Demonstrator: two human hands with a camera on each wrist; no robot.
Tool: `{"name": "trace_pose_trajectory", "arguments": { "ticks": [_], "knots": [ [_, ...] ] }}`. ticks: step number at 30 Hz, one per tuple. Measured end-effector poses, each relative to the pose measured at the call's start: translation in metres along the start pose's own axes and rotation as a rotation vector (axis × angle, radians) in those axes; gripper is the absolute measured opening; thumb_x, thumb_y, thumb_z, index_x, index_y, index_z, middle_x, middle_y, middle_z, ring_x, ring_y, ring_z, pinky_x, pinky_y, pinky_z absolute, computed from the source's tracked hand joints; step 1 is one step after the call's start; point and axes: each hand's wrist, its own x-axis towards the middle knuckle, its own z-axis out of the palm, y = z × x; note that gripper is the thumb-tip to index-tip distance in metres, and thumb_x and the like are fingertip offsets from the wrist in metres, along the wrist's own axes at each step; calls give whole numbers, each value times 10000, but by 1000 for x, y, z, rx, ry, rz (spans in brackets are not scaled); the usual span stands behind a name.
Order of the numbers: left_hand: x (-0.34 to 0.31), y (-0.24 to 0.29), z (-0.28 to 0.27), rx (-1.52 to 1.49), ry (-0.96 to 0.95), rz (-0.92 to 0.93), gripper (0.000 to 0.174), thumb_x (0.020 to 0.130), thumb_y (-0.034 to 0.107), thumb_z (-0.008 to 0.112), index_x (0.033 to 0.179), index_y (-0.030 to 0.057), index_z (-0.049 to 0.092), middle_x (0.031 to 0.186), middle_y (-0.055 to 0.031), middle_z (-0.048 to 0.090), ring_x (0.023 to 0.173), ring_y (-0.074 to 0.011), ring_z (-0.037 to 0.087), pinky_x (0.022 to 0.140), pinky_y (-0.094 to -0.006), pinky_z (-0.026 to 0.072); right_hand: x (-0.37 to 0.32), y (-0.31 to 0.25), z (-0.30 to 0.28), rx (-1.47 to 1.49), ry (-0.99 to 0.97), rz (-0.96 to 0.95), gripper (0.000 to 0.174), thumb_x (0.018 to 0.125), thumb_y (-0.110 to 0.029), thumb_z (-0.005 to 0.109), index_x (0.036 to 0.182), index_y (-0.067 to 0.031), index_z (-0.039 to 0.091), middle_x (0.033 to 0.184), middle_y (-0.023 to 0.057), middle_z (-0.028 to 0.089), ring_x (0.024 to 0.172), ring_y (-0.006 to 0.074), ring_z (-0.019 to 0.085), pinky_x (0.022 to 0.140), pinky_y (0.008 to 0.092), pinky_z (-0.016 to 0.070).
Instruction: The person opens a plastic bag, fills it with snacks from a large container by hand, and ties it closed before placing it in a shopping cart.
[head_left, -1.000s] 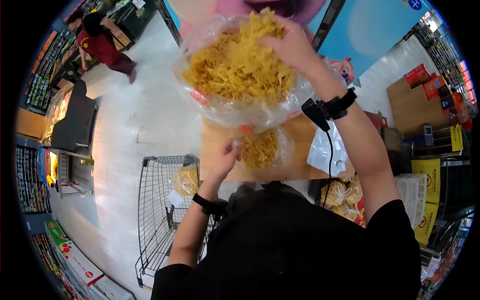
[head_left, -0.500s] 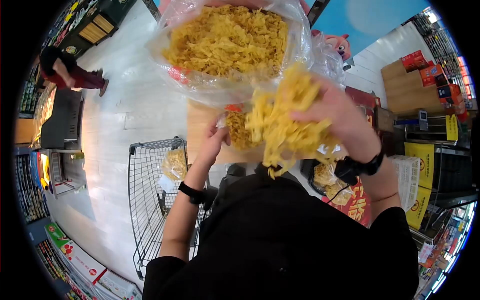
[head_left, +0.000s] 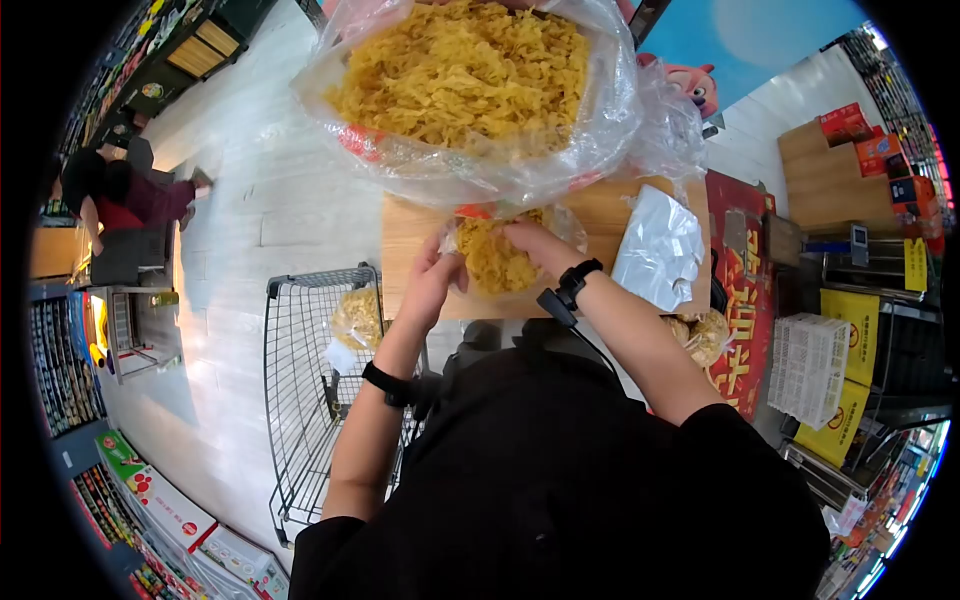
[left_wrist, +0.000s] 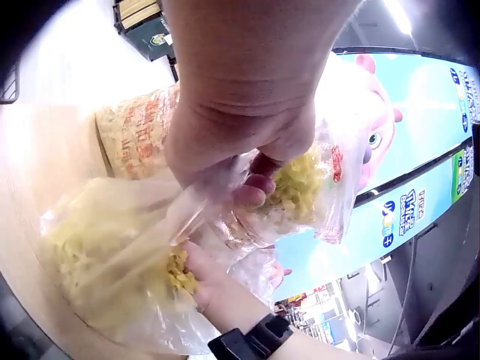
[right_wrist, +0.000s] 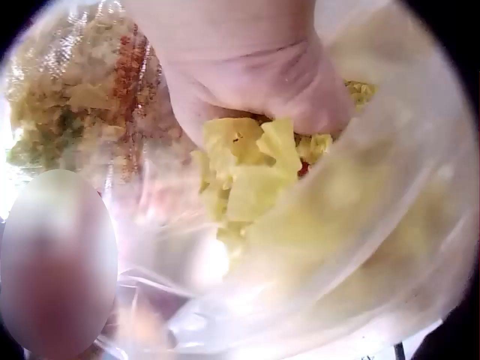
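Note:
My left hand [head_left: 435,283] pinches the rim of a small clear plastic bag [left_wrist: 112,255] that holds thin, crinkled yellow food strips [head_left: 492,265]. In the left wrist view, its thumb and fingers press the gathered film together. My right hand [head_left: 530,242] reaches into the bag's mouth. Seen from the right wrist, it grips a clump of broad yellow pieces [right_wrist: 251,169], with its fingertips hidden under the pieces and the palm. Behind both hands stands a large clear bag [head_left: 420,178], wide open and full of the same strips.
Flat white plastic bags [head_left: 660,250] lie on the right of the wooden tabletop [head_left: 410,225]. Left of it stands a wire shopping cart [head_left: 300,380] with a filled bag [head_left: 358,318]. More filled bags [head_left: 710,336] sit below the right edge. A person [head_left: 125,192] bends at far left.
My right hand has carried a large handful of yellow strips from the big bag down into the small bag. My left hand keeps its hold on the rim. The person at far left has moved and bent over.

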Motion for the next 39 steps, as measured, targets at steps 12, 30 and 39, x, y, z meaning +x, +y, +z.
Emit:
{"name": "trace_pose_trajectory", "arguments": {
  "ticks": [12, 30, 39],
  "knots": [
    [4, 3, -18, -118, -61, 6, 533, 929, 52, 478, 1448, 23, 361, 767, -65, 608, 658, -133, 577, 642, -258, 484, -73, -67, -17, -1588, 91, -322, 614, 818, -519, 647, 1270, -106, 597, 1372, 252, 474, 1229, 388, 517, 962, 437, 457],
    [7, 4, -23, -6, -52, 1, 609, 929, 84, 531, 1479, -3, 286, 806, -64, 642, 671, -115, 572, 669, -247, 472, -26, -311, 41, -1440, 46, -700, 702, 657, -243, 782, 1303, -91, 555, 1264, 207, 516, 1147, 373, 544, 965, 407, 469],
    [7, 5, -18, 35, -46, 13, 559, 928, 82, 529, 1447, 18, 331, 797, -58, 631, 657, -108, 563, 642, -237, 454, -72, -342, 15, -839, 172, -929, 638, 744, -193, 744, 1326, -41, 532, 1164, 158, 630, 908, 226, 665, 713, 332, 556]
  ]
}}
